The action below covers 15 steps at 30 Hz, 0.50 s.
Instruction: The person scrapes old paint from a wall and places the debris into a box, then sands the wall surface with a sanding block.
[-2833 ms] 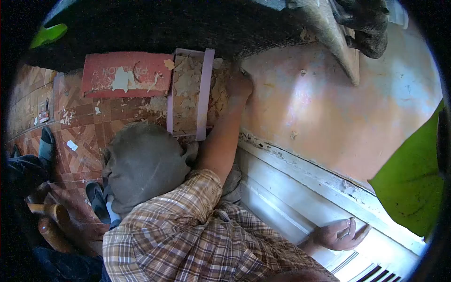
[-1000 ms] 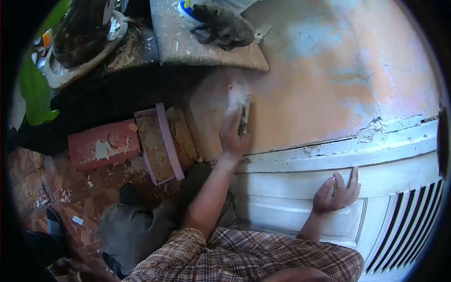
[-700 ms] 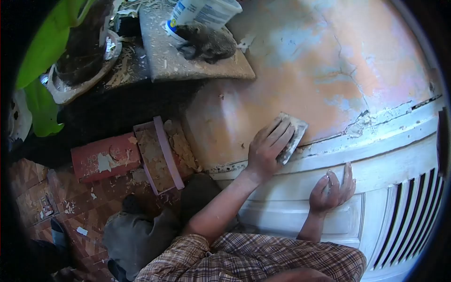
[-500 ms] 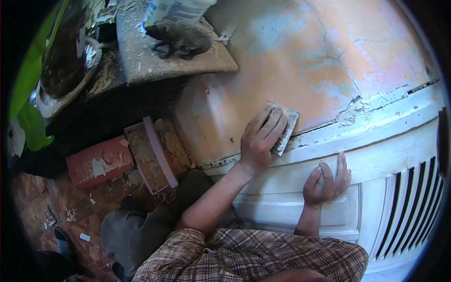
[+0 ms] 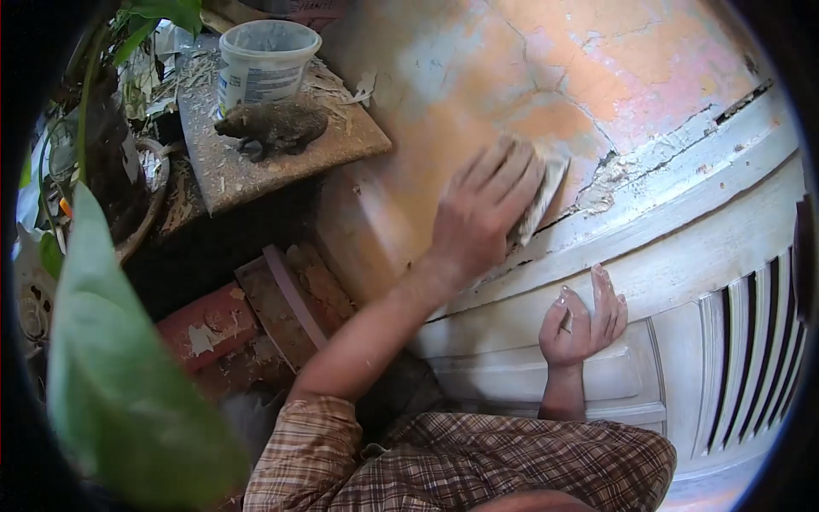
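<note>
My left hand is pressed over a thin, pale, flat block, its fingers across the block's back. The block lies against the patchy orange wall, just above the white wooden ledge; its working face is hidden. Lower right, my right hand hovers near the white panel, its fingers half bent and apart, holding nothing visible. Cracks and flaking filler run along the joint to the right of the block.
A white tub and a dark animal figurine stand on a debris-covered tabletop. Below are a red box and a pink-edged tray. A large green leaf fills the near left; dark slats are at right.
The view has shifted, bringing the tub and a large leaf further into sight. My left hand has moved up the wall with the block, which is now more tilted. My right hand stays half bent.
</note>
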### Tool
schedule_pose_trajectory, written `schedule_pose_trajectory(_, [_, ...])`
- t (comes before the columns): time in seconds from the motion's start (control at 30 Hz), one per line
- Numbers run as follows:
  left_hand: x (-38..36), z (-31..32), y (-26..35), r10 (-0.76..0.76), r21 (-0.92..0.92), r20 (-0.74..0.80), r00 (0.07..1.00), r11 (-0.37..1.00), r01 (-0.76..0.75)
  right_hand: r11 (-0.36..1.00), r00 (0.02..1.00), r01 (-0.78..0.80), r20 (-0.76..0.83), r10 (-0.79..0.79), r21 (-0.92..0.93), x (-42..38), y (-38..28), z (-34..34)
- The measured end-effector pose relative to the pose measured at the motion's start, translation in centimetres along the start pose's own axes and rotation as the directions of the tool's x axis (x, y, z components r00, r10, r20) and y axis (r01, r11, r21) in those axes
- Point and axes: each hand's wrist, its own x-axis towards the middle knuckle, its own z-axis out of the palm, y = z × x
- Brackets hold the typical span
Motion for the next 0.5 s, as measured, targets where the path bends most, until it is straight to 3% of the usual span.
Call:
schedule_pose_trajectory(0.2, [-0.1,1.0,1.2,-0.175,-0.060,-0.084,0.981,0.984,0.170,0.999,0.999,0.037,0.032,-0.038,0.009,-0.2,0.1,-0.2])
schedule_pose_trajectory(0.27, [1.1,1.7,0.0,-0.174,-0.002,-0.118,0.978,0.984,0.175,0.998,0.998,0.055,0.009,-0.055,0.037,-0.3,0.2,0.0])
schedule_pose_trajectory(0.33, [2.7,1.2,-0.2,-0.312,0.019,-0.127,0.941,0.948,0.317,0.999,0.999,0.044,0.014,-0.044,0.012,-0.4,0.2,0.1])
schedule_pose_trajectory(0.4, [2.7,0.6,0.1,-0.305,0.082,-0.132,0.943,0.945,0.317,0.999,0.999,0.047,-0.004,-0.047,-0.023,0.0,0.0,0.1])
schedule_pose_trajectory(0.5, [1.2,0.1,1.7,-0.366,0.170,-0.047,0.930,0.914,0.368,0.999,0.999,0.048,0.019,-0.047,-0.024,-0.4,0.2,0.1])
